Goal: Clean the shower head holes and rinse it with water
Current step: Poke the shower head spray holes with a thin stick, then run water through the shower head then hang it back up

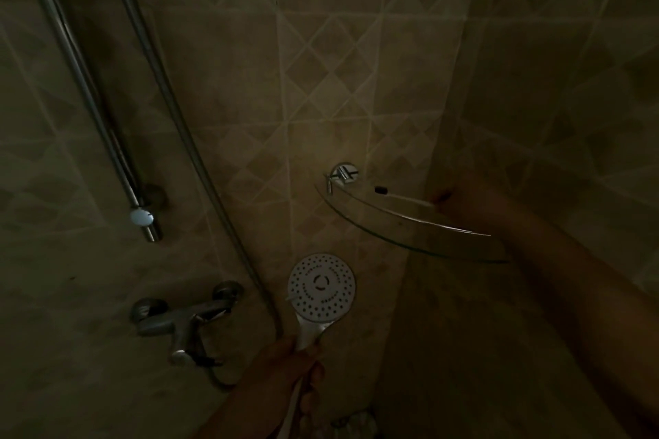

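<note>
One shower head point(321, 288) is in my left hand point(285, 363), fingers curled around its handle. My right hand point(463, 196) reaches one glass shelf point(410, 224); its grip I cannot tell.

Home bathroom, shower corner, dimly lit. Walls were beige tile point(356, 46) with a diamond pattern and pale grout, meeting in a corner. Chrome mixer tap point(182, 322) was mounted on the left wall, with a riser rail point(89, 93) above it and a flexible metal hose point(171, 110) beside that. Glass corner shelf point(410, 224) hung on a chrome bracket point(343, 173). Handheld shower head point(321, 287) was there too.
</note>
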